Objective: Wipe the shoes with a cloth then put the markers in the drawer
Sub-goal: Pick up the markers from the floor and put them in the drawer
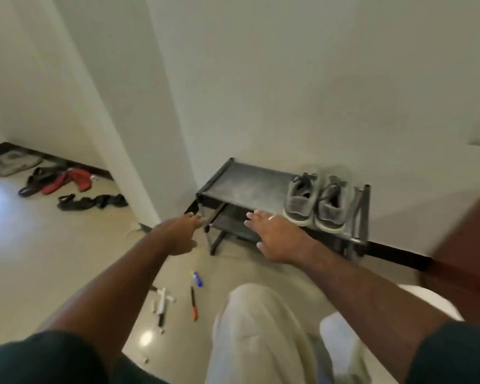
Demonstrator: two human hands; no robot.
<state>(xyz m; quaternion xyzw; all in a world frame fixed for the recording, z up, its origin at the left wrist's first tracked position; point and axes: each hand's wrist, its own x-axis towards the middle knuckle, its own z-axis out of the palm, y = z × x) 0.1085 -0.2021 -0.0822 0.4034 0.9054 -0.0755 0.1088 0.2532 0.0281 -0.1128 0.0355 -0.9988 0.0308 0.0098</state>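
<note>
Hands out over the low black metal shoe rack (244,184) — left hand (182,234) and right hand (277,239) both spread flat, holding nothing. Pair of grey lace-up sneakers (316,200) sits on the rack's top shelf, just right of the right hand. Scattered markers (193,302) lie on the glossy floor (67,259) below. No cloth visible — finding one comes first, then steady each shoe while wiping.

Floor (67,259): glossy, smooth tile, bright glare at 9 o'clock. Rack (244,184): dark matt metal frame, dull shelf. Shoes (316,198) at 2 o'clock on rack: grey knit cloth, pale rubbery soles. Markers (178,297) at 6 o'clock: smooth plastic. Trousers (261,336): cream cloth, matt. Walls (316,79): matt paint.
</note>
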